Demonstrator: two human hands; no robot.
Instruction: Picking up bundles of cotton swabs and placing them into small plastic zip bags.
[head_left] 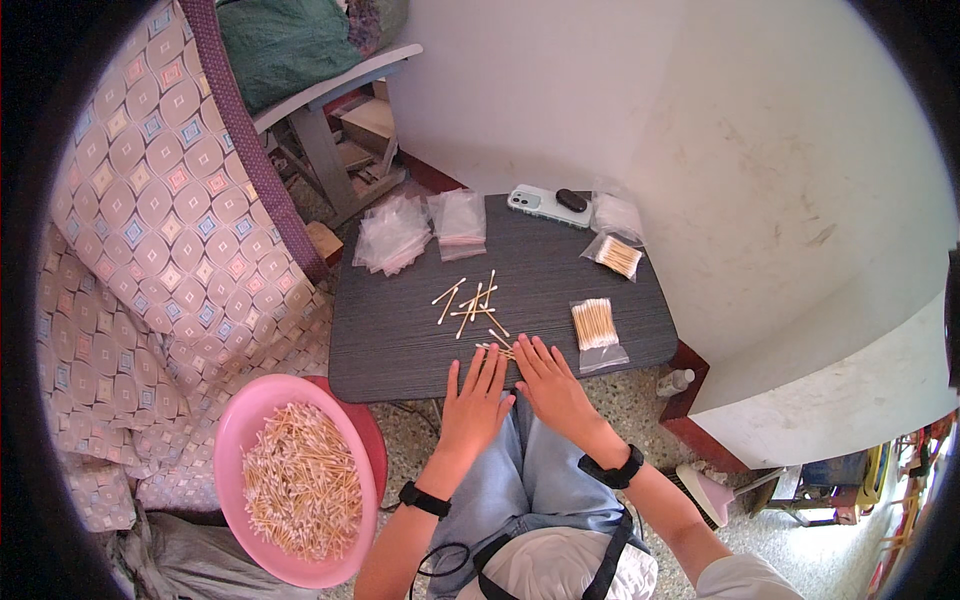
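My left hand point(474, 408) lies palm down at the near edge of a dark table point(395, 345), fingers stretched out. Beside it my right hand point(555, 392) rests in the same way, its fingers also straight. A few cotton swabs point(494, 347) show at the fingertips of both hands, partly covered by them. Just beyond, several loose cotton swabs point(474, 302) are scattered at various angles. To the right of my right hand is a clear bag of cotton swabs point(595, 324), the swabs lined up side by side. Farther back sits a second filled bag point(618, 258).
Two stacks of clear plastic bags point(392, 236) lie at the far left of the table. A phone point(538, 202) with a black oval object point(571, 200) on it is at the back. At lower left stands a pink basin point(232, 450) full of swabs. A wall point(760, 200) borders the right.
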